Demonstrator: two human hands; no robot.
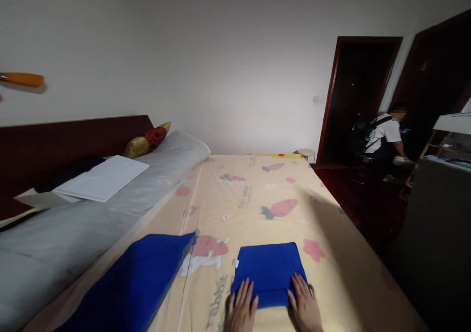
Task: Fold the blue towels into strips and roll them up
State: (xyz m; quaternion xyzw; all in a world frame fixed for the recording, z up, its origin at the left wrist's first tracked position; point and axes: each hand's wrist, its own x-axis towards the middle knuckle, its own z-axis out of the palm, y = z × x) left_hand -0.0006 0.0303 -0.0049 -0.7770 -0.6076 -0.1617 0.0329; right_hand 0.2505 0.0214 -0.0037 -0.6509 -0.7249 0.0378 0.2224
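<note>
On the bed (pixel 239 214), your left hand (pixel 242 305) and right hand (pixel 305 303) lie flat, fingers loosely together, thumbs apart, hiding the near corners of the folded blue cloth (pixel 268 266); the bottom edge crops the larger blue cloth (pixel 136 278).

The single view looks from the wearer's head, above and behind the left hand (pixel 242 305) and right hand (pixel 306 306), facing forward and somewhat down over the rabbit-and-carrot bedsheet (pixel 243 224). Both hands are near, cut by the bottom edge. The wide sweep reaches the white wall (pixel 235 72) well beyond them, the wooden headboard (pixel 73 140) to their left, and the door frame (pixel 370 39) ahead and right of them.
</note>
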